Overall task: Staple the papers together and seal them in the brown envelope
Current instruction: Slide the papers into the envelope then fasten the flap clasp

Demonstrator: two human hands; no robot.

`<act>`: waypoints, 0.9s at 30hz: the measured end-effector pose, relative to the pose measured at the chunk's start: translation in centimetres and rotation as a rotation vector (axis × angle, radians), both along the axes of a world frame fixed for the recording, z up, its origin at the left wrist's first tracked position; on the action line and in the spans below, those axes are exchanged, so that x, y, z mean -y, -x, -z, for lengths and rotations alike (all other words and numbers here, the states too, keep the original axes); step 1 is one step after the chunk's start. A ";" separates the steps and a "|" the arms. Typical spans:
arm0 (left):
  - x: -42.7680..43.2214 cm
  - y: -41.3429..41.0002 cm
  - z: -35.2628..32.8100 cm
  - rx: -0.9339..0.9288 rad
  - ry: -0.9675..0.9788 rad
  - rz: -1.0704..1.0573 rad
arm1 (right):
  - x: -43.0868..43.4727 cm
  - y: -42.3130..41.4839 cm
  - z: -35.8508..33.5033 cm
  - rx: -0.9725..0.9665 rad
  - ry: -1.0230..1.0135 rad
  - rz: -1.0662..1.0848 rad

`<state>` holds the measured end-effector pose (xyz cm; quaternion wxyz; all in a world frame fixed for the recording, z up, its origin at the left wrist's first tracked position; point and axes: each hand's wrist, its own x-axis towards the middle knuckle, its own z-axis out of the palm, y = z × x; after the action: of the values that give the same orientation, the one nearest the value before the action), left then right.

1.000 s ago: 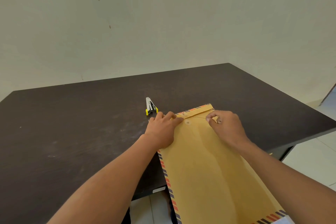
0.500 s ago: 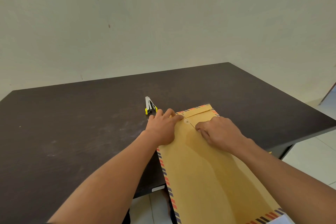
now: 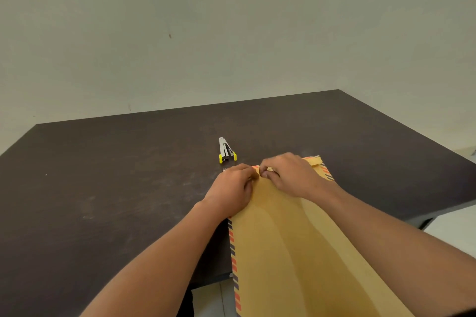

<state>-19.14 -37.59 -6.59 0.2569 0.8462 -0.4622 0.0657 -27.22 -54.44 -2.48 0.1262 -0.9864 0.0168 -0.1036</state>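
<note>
A brown envelope [image 3: 288, 247] with red and blue striped edges lies on the dark table, its near end hanging over the front edge. Its flap is folded down at the far end. My left hand [image 3: 233, 192] presses on the envelope's far left corner. My right hand [image 3: 288, 176] rests on the flap, fingertips pinched together close to the left hand's fingers, seemingly on the closure string, which is hidden. No papers are visible. A small silver stapler [image 3: 226, 150] with yellow ends lies just beyond the hands.
The dark brown table [image 3: 103, 188] stands against a pale wall. Its front edge runs under the envelope, and its right edge drops to a white tiled floor [image 3: 453, 226].
My right hand has moved left across the flap, from the flap's right part to right beside my left hand's fingers. The left hand and the envelope have stayed put.
</note>
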 end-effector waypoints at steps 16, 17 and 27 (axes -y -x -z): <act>-0.1 -0.6 0.9 -0.032 0.061 0.031 | 4.2 -4.8 -0.7 -0.165 -0.386 0.245; -0.1 -0.6 0.9 -0.033 0.057 0.031 | 4.3 -4.9 -0.7 -0.175 -0.395 0.269; -0.1 -0.4 0.9 -0.055 0.034 -0.018 | 6.8 -2.3 -0.4 -0.190 -0.364 0.394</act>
<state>-18.74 -37.47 -7.53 0.2834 0.8473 -0.4460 0.0525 -24.89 -61.28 -2.11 0.2767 -0.9305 0.2385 -0.0284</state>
